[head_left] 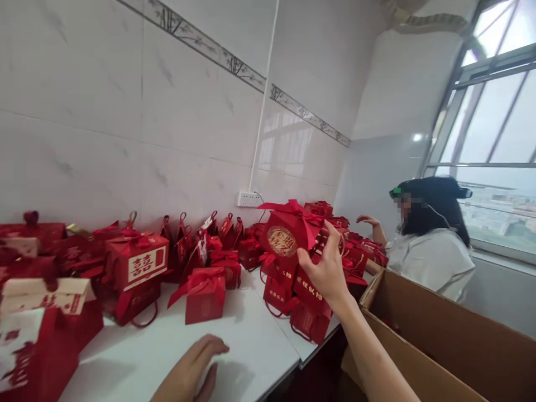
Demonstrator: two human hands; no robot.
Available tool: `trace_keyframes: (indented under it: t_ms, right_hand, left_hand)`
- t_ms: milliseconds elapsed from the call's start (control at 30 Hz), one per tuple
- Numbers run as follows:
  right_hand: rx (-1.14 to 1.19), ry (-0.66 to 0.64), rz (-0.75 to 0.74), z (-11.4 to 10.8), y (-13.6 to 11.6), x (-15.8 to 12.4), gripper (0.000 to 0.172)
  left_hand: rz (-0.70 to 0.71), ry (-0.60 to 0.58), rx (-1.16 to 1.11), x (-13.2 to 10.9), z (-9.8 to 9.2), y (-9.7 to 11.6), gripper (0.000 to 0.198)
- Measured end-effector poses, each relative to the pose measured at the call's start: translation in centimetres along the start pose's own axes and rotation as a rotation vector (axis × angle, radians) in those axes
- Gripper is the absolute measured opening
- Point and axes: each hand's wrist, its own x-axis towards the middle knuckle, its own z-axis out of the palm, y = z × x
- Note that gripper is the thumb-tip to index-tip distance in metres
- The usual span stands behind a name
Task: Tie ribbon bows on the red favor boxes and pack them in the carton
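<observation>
My right hand (324, 259) holds a red gift box (281, 233) with a ribbon bow and a round gold pattern, raised over a pile of red boxes. Thumb and fingers grip its right side. Low in the view, my left hand (195, 365) hovers over or rests on the white table (251, 335), fingers curved and apart from the thumb, holding nothing. Just beyond it stands a small red box (205, 296) with a ribbon bow. Red boxes with gold characters (309, 287) and cord handles are stacked below the held box.
Many red gift boxes (138, 262) crowd the table's left side and back along the tiled wall. An open cardboard box (439, 335) stands at the right. Behind it, a person in white (431, 262) reaches toward the far pile. A socket strip (250, 199) is on the wall.
</observation>
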Motion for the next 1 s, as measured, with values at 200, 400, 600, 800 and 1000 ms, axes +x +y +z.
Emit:
trace_keyframes:
  t_ms: [200, 400, 600, 800, 1000]
  right_hand:
    - [0.645, -0.624, -0.06, 4.8, -2.4, -8.4, 0.084]
    - [0.939, -1.177, 0.198, 5.2, -1.1, -14.9, 0.087]
    - [0.898, -0.769, 0.515, 4.2, 0.5, -14.4, 0.04]
    - [0.554, -0.877, 0.443, 3.9, -2.4, -12.7, 0.042]
    - [0.522, -1.142, 0.575, 1.3, -5.7, -13.6, 0.05]
  left_hand:
    - [-0.507, 0.672, -0.368, 0.3, -3.2, 1.8, 0.027]
    - [-0.904, 0.688, -0.804, -3.3, -3.9, 5.0, 0.032]
    - [-0.84, 0.944, -0.257, -5.6, -6.0, 6.3, 0.021]
    - [-0.952, 0.252, 0.004, -1.9, -5.9, 8.2, 0.021]
    - [-1.064, 0.033, -0.095, 1.0, -5.9, 10.1, 0.04]
